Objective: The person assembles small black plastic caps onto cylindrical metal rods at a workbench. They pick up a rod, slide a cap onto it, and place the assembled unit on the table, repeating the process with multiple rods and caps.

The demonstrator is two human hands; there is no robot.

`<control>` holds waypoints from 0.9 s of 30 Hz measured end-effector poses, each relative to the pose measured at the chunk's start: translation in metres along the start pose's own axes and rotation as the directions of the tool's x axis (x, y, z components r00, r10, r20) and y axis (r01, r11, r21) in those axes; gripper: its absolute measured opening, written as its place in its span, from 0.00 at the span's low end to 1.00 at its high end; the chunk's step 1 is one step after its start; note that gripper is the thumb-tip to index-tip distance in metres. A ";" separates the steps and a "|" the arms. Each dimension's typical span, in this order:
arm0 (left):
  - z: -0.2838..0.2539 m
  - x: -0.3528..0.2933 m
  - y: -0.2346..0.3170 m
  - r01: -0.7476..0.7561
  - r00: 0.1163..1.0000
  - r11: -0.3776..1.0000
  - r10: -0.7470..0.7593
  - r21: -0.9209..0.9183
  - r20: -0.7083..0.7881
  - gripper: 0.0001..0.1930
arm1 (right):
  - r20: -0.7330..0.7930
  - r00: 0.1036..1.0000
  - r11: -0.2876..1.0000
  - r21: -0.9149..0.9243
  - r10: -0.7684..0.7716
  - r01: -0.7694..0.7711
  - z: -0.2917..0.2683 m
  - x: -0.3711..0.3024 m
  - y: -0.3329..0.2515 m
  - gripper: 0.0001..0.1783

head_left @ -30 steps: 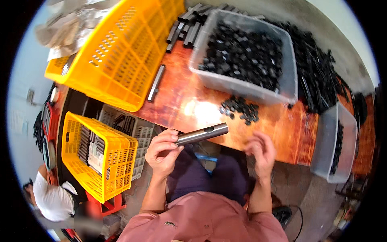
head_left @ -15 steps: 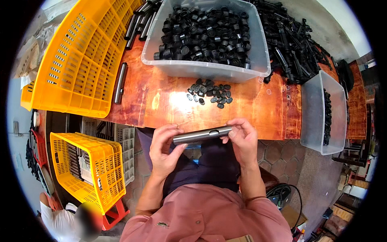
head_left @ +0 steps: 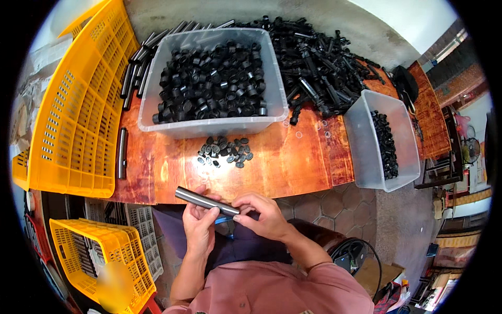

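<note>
A dark metal tube [head_left: 201, 200] lies slantwise in front of me, its far end up to the left. My left hand [head_left: 198, 225] is closed around its middle, thumb on top and fingers beneath. My right hand [head_left: 261, 214] pinches the near right end with thumb and fingers; whether a small part sits there is hidden. Beyond the hands, a small pile of black oval caps [head_left: 225, 150] lies on the reddish wooden table [head_left: 282, 162]. Another dark tube [head_left: 122, 153] rests alone at the table's left side.
A clear bin [head_left: 209, 128] of black round caps stands behind the pile. Jointed black parts [head_left: 324, 68] heap up at the back right, near a smaller clear bin [head_left: 361, 141]. Yellow crates [head_left: 78, 115] flank the left; metal tubes [head_left: 137, 73] lie behind.
The tube has turned, its left end now raised away from me. My left hand has shifted to its middle, and my right hand has closed over the right end. The view has swung right.
</note>
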State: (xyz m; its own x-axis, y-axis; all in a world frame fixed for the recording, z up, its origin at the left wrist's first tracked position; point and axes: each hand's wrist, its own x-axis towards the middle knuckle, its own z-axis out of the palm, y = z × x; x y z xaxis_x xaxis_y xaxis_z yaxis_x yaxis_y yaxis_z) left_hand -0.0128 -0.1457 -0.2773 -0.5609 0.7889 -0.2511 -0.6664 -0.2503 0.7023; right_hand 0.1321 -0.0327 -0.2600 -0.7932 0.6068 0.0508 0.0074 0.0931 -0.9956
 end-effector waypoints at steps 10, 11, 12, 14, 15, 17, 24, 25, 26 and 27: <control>-0.022 -0.009 0.016 0.063 0.998 0.997 -0.062 0.055 -0.012 0.32 | -0.529 0.693 0.525 -0.814 -0.491 -0.249 -0.166 0.072 -0.005 0.18; -0.024 -0.010 0.015 0.070 0.997 0.995 -0.069 0.068 -0.015 0.31 | -0.520 0.672 0.459 -0.840 -0.528 -0.289 -0.178 0.079 -0.003 0.20; -0.025 -0.011 0.016 0.083 0.996 0.993 -0.084 0.079 0.014 0.31 | -0.487 0.666 0.376 -0.870 -0.565 -0.318 -0.189 0.085 0.000 0.23; -0.027 -0.012 0.015 0.091 0.995 0.993 -0.094 0.079 0.026 0.31 | -0.510 0.683 0.337 -0.860 -0.523 -0.384 -0.205 0.095 0.009 0.23; -0.029 -0.013 0.015 0.094 0.995 0.992 -0.097 0.083 0.027 0.31 | -0.523 0.691 0.320 -0.852 -0.499 -0.414 -0.208 0.100 0.012 0.23; -0.026 -0.013 0.017 0.082 0.996 0.994 -0.085 0.071 0.040 0.30 | -0.561 0.699 0.348 -0.826 -0.444 -0.443 -0.212 0.106 0.014 0.22; -0.035 -0.010 0.022 0.083 0.993 0.993 -0.090 0.085 0.083 0.30 | -0.701 0.669 0.539 -0.674 -0.247 -0.506 -0.209 0.101 0.014 0.15; -0.034 -0.009 0.022 0.083 0.992 0.992 -0.091 0.091 0.089 0.30 | -0.719 0.654 0.577 -0.644 -0.234 -0.502 -0.209 0.095 0.016 0.15; -0.034 -0.008 0.021 0.078 0.993 0.993 -0.085 0.087 0.085 0.29 | -0.723 0.627 0.580 -0.654 -0.291 -0.486 -0.208 0.088 0.018 0.14; -0.032 -0.008 0.021 0.075 0.993 0.994 -0.082 0.085 0.081 0.29 | -0.765 0.583 0.695 -0.576 -0.274 -0.430 -0.207 0.081 0.021 0.13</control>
State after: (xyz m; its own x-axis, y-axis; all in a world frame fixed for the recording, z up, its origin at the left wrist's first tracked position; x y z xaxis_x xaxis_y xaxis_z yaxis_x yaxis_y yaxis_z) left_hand -0.0381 -0.1749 -0.2825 -0.4629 0.8495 -0.2530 -0.6624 -0.1419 0.7356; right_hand 0.1943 0.1818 -0.2603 0.0013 0.9320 0.3624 0.6970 0.2590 -0.6687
